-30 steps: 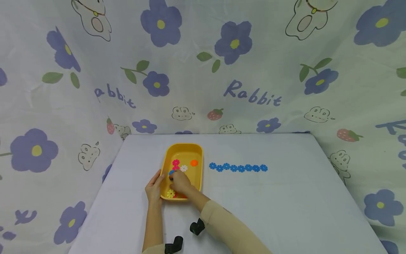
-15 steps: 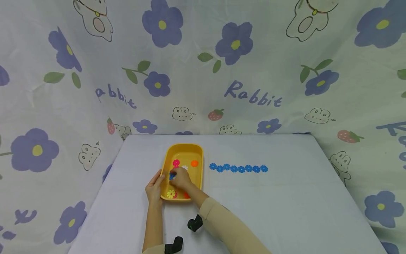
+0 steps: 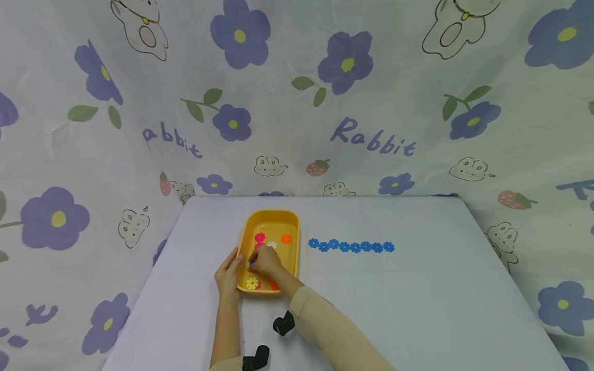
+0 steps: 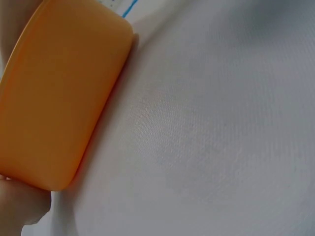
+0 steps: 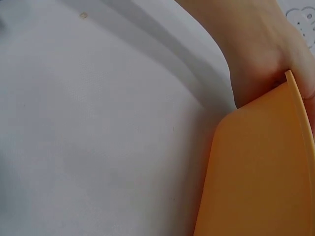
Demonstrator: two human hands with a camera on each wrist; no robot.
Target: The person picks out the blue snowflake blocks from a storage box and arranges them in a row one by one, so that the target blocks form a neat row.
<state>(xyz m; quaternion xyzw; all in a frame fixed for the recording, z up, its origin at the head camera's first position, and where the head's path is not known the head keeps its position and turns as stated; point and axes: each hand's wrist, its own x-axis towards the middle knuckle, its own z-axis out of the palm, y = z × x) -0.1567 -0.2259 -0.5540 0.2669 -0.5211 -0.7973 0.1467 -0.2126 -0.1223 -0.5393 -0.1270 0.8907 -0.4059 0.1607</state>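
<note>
A yellow tray (image 3: pixel 273 218) stands on the left part of the table. My left hand (image 3: pixel 228 273) grips its left side, thumb over the rim. Inside the tray, my right hand (image 3: pixel 267 262) pinches a blue flower-shaped plastic piece (image 3: pixel 251 263), mostly covered by the fingers. Around that hand lie pink pieces (image 3: pixel 260 237), a white piece (image 3: pixel 272 245), an orange piece (image 3: pixel 286 239) and a yellow piece (image 3: pixel 252 283). Both wrist views show the tray's outer wall (image 4: pixel 64 93) but not the pinched piece.
Right of the tray, a wavy row of several blue flower pieces (image 3: pixel 355 247) lies on the white-covered table (image 3: pixel 417 309). A patterned curtain (image 3: pixel 287 113) hangs behind and at both sides. Black wrist cameras (image 3: pixel 256 358) sit at the sleeves.
My right hand has shifted slightly within the tray, and less of the blue piece shows between its fingers. The left hand and the row of blue pieces stay put.
</note>
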